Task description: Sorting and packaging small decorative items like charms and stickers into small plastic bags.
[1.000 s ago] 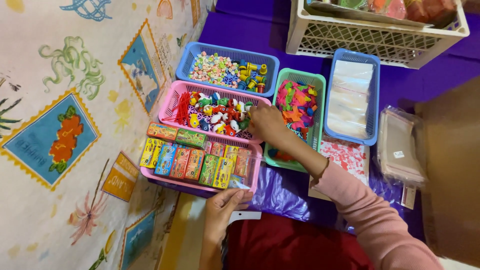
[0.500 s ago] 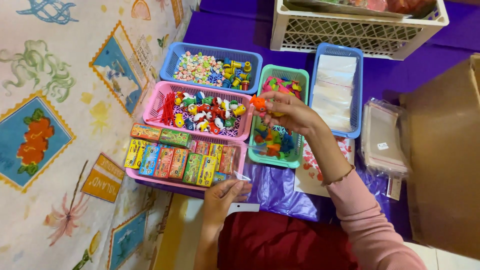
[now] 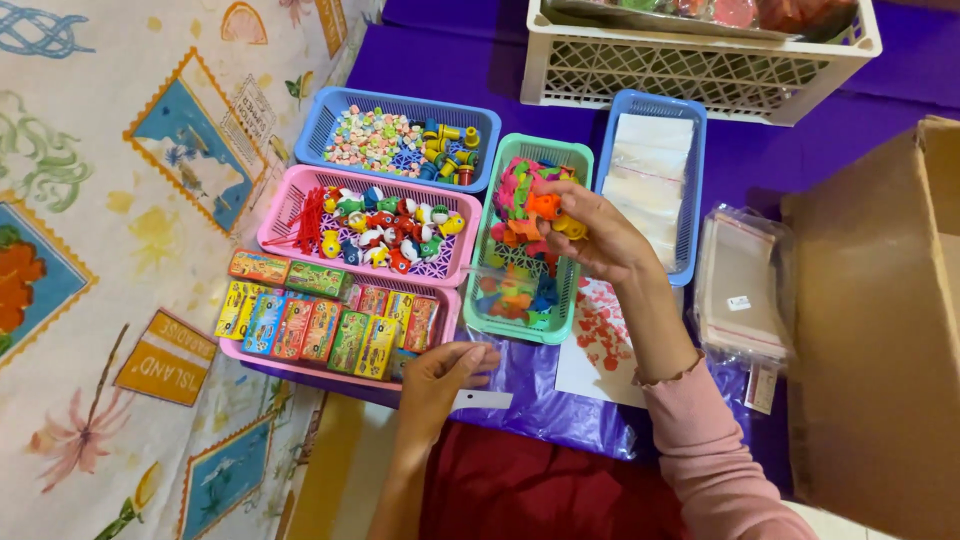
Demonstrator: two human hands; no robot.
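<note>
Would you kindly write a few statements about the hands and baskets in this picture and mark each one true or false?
1. The right hand holds small orange and yellow toys above the green basket. True.
2. The left hand rests inside the blue basket of sweets. False: it lies at the near corner of the pink basket of small boxes, on a clear bag with a white strip.
3. The long blue basket holds clear bags. True.
4. The cardboard box stands to the left of the baskets. False: it stands on the right.
5. The white crate sits beyond the baskets. True.
</note>
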